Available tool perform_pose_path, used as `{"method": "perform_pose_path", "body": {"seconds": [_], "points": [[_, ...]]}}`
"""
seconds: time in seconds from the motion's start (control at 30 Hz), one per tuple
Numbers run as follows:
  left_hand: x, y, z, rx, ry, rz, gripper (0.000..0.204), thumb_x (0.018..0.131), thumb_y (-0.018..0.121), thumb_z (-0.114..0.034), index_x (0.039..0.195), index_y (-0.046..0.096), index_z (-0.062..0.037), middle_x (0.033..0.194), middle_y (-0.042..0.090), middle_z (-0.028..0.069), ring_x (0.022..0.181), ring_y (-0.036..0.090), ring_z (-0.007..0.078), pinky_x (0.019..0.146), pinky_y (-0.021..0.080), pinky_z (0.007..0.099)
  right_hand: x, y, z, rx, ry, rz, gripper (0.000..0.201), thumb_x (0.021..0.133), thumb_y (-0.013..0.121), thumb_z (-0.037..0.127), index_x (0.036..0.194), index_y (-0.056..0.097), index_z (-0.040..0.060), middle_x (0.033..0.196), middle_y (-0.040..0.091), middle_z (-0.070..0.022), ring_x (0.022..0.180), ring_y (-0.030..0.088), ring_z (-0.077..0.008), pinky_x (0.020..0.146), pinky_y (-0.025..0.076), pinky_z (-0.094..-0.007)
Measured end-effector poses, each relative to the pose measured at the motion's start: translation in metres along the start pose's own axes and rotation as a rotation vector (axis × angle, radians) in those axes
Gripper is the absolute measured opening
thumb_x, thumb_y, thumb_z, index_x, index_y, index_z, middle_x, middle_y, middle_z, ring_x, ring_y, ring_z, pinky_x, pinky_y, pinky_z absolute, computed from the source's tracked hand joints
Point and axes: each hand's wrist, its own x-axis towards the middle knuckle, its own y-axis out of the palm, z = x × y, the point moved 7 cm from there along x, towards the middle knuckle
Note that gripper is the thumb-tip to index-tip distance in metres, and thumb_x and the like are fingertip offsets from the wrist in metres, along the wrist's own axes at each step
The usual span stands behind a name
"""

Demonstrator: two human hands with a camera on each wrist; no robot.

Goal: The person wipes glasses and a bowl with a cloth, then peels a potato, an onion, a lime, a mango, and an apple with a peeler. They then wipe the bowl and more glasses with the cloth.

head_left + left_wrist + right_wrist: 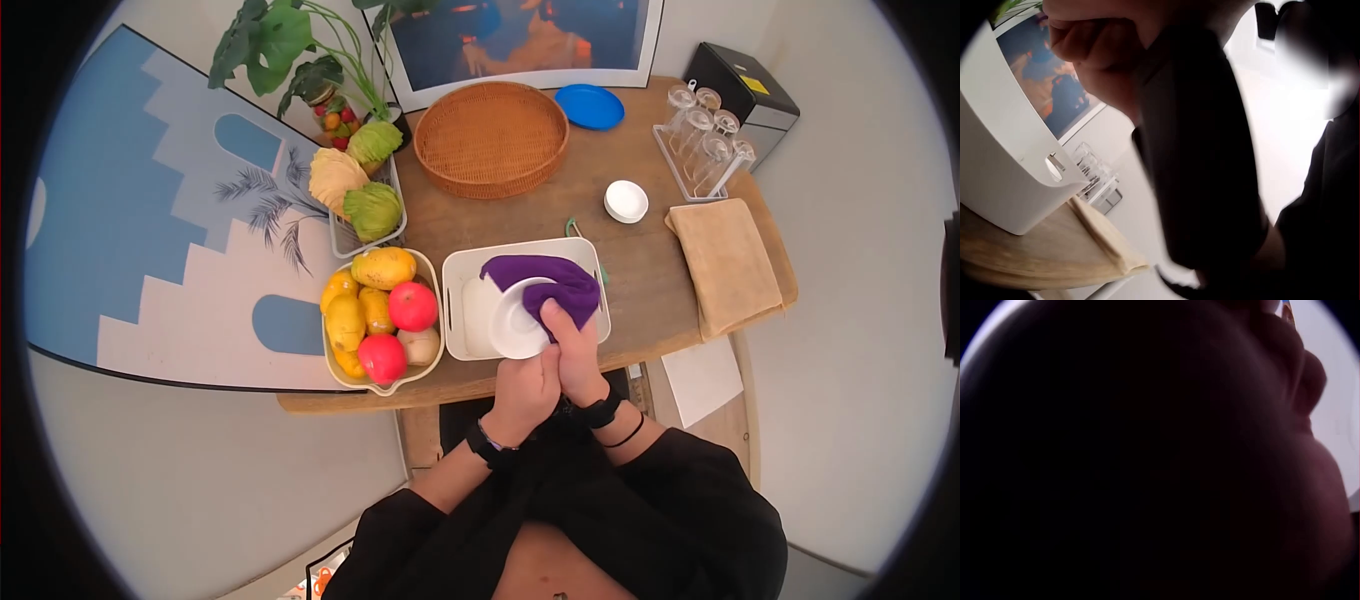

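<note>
A shallow white bowl (512, 322) is held over the white plastic bin (468, 345) in the head view. My left hand (527, 395) grips the bowl at its near rim, fingers curled. With my right hand (574, 355) I hold a purple cloth (535, 268), bunched over the bowl's right side with the thumb on top. Part of the cloth spreads across the far side of the bin. In the left wrist view the curled left hand (1100, 56) shows beside the bin (997, 162). The right wrist view is mostly dark, with part of the right hand (1310, 394) at its edge.
Left of the bin stands a basket (436, 272) of mangoes and other fruit, with a vegetable bin (345, 240) behind. A wicker tray (490, 185), blue plate (590, 107), white bowls (626, 202), glasses on a rack (697, 150) and a folded tan cloth (728, 265) lie farther back and right.
</note>
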Motion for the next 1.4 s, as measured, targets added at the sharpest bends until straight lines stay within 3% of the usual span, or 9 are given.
{"method": "perform_pose_path", "body": {"seconds": [0.13, 0.43, 0.5, 0.63, 0.8, 0.97, 1.03, 1.2, 1.4], "points": [[0.005, -0.022, 0.013, 0.172, -0.099, 0.243, 0.034, 0.100, 0.056, -0.022, 0.079, 0.064, 0.0021, 0.066, 0.061, 0.0203, 0.062, 0.062, 0.0409, 0.055, 0.045, 0.0478, 0.005, -0.011, 0.002, -0.009, -0.111, 0.006, 0.032, 0.096, 0.061, 0.014, 0.126, 0.056, 0.0032, 0.116, 0.063, -0.0048, 0.106, 0.059, -0.0142, 0.094, 0.049, -0.0316], [0.012, -0.025, 0.010, -0.006, -0.144, -0.015, 0.030, 0.103, 0.049, -0.018, 0.085, 0.061, 0.0033, 0.068, 0.058, 0.0239, 0.063, 0.058, 0.0435, 0.056, 0.042, 0.0492, 0.000, -0.003, -0.007, 0.245, -0.072, -0.081, 0.034, 0.098, 0.062, 0.017, 0.128, 0.054, 0.0048, 0.120, 0.061, -0.0042, 0.112, 0.058, -0.0146, 0.097, 0.047, -0.0321], [0.004, 0.000, 0.000, 0.077, -0.005, 0.040, 0.027, 0.102, 0.051, -0.018, 0.091, 0.065, 0.0031, 0.076, 0.063, 0.0268, 0.072, 0.063, 0.0453, 0.061, 0.047, 0.0509, 0.000, -0.003, 0.002, 0.099, -0.059, -0.108, 0.031, 0.097, 0.061, 0.010, 0.127, 0.058, 0.0015, 0.119, 0.064, -0.0048, 0.108, 0.060, -0.0138, 0.096, 0.048, -0.0303], [0.006, -0.011, 0.012, 0.090, -0.238, 0.317, 0.031, 0.102, 0.052, -0.022, 0.087, 0.067, 0.0007, 0.071, 0.063, 0.0255, 0.068, 0.063, 0.0455, 0.060, 0.047, 0.0523, 0.003, -0.002, 0.018, -0.093, -0.161, -0.022, 0.032, 0.097, 0.059, 0.012, 0.128, 0.056, 0.0038, 0.121, 0.061, -0.0039, 0.111, 0.057, -0.0140, 0.099, 0.046, -0.0317], [0.039, -0.068, 0.015, -0.028, -0.195, 0.071, 0.035, 0.103, 0.052, -0.025, 0.082, 0.064, 0.0015, 0.062, 0.056, 0.0231, 0.057, 0.058, 0.0427, 0.051, 0.041, 0.0479, 0.009, -0.012, 0.015, 0.079, -0.183, -0.049, 0.035, 0.098, 0.059, 0.010, 0.132, 0.052, 0.0044, 0.121, 0.061, -0.0047, 0.112, 0.058, -0.0151, 0.100, 0.046, -0.0327], [0.016, -0.018, 0.023, 0.002, -0.280, 0.049, 0.035, 0.104, 0.049, -0.023, 0.083, 0.065, 0.0006, 0.067, 0.061, 0.0249, 0.062, 0.062, 0.0442, 0.055, 0.044, 0.0512, 0.001, -0.006, -0.005, 0.176, -0.133, -0.172, 0.033, 0.097, 0.061, 0.009, 0.128, 0.058, 0.0000, 0.117, 0.066, -0.0055, 0.106, 0.061, -0.0139, 0.096, 0.048, -0.0295], [0.006, 0.007, 0.010, 0.221, -0.054, 0.212, 0.034, 0.103, 0.050, -0.023, 0.085, 0.067, 0.0011, 0.068, 0.062, 0.0252, 0.064, 0.062, 0.0464, 0.057, 0.046, 0.0521, 0.011, -0.008, 0.003, 0.152, -0.114, -0.144, 0.033, 0.097, 0.061, 0.008, 0.129, 0.058, 0.0001, 0.117, 0.066, -0.0054, 0.107, 0.061, -0.0138, 0.096, 0.048, -0.0291], [0.009, -0.016, 0.037, 0.060, -0.319, 0.256, 0.034, 0.101, 0.055, -0.028, 0.088, 0.067, 0.0018, 0.068, 0.061, 0.0258, 0.061, 0.062, 0.0451, 0.055, 0.045, 0.0481, 0.012, -0.006, 0.014, 0.009, -0.163, -0.053, 0.036, 0.097, 0.061, 0.010, 0.132, 0.053, 0.0026, 0.122, 0.063, -0.0061, 0.112, 0.059, -0.0149, 0.099, 0.047, -0.0317], [0.037, -0.043, 0.034, 0.030, -0.290, 0.138, 0.037, 0.104, 0.054, -0.027, 0.088, 0.067, 0.0044, 0.062, 0.058, 0.0210, 0.053, 0.058, 0.0346, 0.052, 0.043, 0.0403, 0.019, -0.001, 0.009, -0.023, -0.122, 0.049, 0.035, 0.096, 0.064, 0.009, 0.129, 0.058, -0.0013, 0.122, 0.067, -0.0068, 0.112, 0.061, -0.0148, 0.099, 0.048, -0.0301]]}}
